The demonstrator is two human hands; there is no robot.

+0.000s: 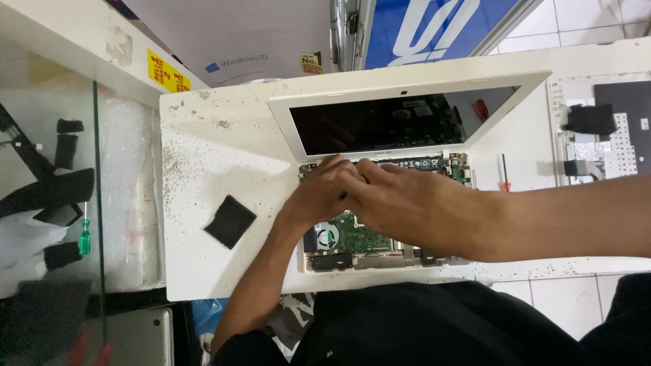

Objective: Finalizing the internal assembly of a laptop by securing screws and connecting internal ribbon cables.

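A white laptop (285,115) lies open on a white table (203,156), its dark screen (380,125) tilted back. The keyboard cover is off, so the green circuit board (359,237) and a fan (327,236) show. My left hand (322,193) and my right hand (400,200) rest together over the exposed base near the hinge, fingers curled and touching the parts there. Whether either hand holds a small part or tool is hidden by the fingers.
A black square pad (230,221) lies left of the laptop. A red-handled screwdriver (504,177) and a removed keyboard panel (610,129) sit at the right. A glass shelf at the left holds a green screwdriver (84,234) and black parts. Tiled floor shows below.
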